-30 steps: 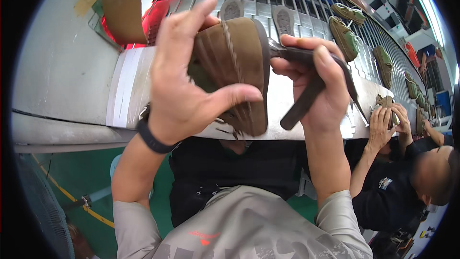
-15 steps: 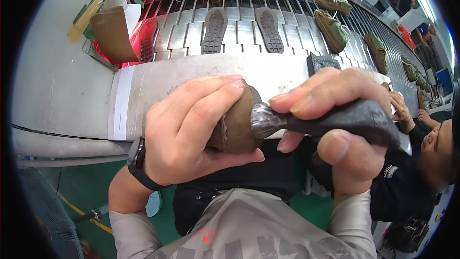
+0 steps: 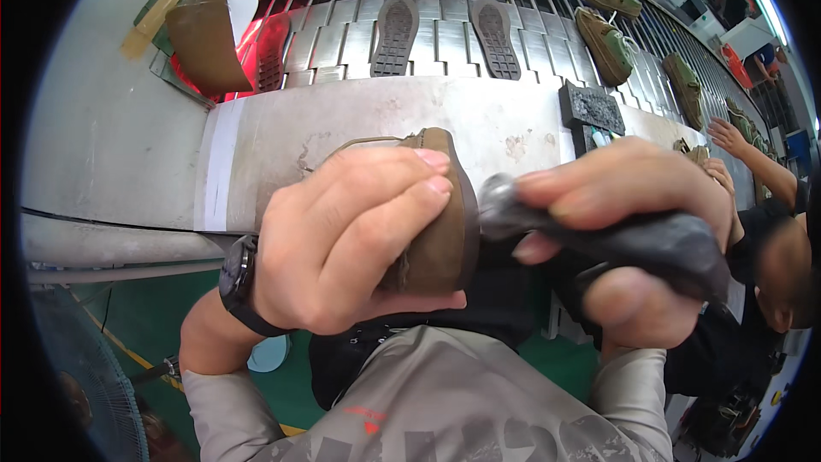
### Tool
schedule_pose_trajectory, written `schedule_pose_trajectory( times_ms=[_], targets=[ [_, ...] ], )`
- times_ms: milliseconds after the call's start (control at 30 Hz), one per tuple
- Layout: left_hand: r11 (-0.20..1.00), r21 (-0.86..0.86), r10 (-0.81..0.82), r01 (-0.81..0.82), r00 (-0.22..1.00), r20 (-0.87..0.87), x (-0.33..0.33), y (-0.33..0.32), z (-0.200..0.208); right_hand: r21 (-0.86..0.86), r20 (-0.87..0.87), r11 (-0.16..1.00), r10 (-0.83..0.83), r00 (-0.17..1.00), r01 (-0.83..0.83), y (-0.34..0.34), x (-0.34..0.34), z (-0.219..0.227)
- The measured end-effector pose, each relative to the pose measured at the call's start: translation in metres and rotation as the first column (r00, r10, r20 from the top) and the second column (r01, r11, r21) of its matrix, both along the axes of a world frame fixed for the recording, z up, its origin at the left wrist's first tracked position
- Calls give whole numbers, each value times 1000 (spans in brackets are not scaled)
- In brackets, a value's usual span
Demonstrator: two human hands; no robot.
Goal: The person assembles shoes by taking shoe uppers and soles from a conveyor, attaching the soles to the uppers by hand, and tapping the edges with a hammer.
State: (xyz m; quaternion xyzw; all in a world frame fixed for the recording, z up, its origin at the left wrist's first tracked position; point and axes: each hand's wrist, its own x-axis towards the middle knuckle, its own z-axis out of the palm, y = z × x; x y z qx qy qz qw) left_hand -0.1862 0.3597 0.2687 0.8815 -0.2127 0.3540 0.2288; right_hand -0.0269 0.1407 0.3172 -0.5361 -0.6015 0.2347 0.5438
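My left hand (image 3: 342, 231), with a black watch on the wrist, is wrapped round a brown shoe (image 3: 440, 231). The shoe's dark sole edge is turned to the right and a lace trails from its far side. In my right hand (image 3: 633, 192) is a hammer (image 3: 663, 248) with a rounded metal head and a thick black handle, smeared by motion. Its head is right beside the sole edge; whether they touch I cannot tell. Part of the shoe is hidden under my left fingers.
Under the shoe is a metal ledge (image 3: 505, 111). Beyond it a slatted conveyor (image 3: 445, 34) carries soles (image 3: 395, 34) and green-brown shoes (image 3: 609, 47). A black block (image 3: 590, 107) sits on the ledge. At the right, close by, a co-worker's hands (image 3: 727, 137) are busy. A fan (image 3: 94, 393) stands lower left.
The hammer has moved right, off the sole edge it was against. The shoe has turned slightly, showing more of its side and a lace. A co-worker's hand has lifted.
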Motion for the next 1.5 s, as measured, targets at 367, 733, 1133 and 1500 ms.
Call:
schedule_pose_trajectory(
  times_ms=[367, 733, 1133, 1500],
  targets=[
    [977, 104, 207, -186, 943, -259, -21, 40, 14, 138, 426, 936, -352, 833, 324, 26, 24, -67],
    [548, 757, 500, -356, 865, 45, 104, 203, -36, 72, 620, 723, -572, 537, 687, 15, 44, -199],
    [925, -90, 320, -369, 884, -340, 70, 146, -146, -223, 649, 356, -640, 410, 908, 159, 208, -185],
    [-540, -794, -490, -280, 872, 26, -18, 86, -145, -455, 755, 48, -509, 413, 889, 184, 303, -211]
  ],
)
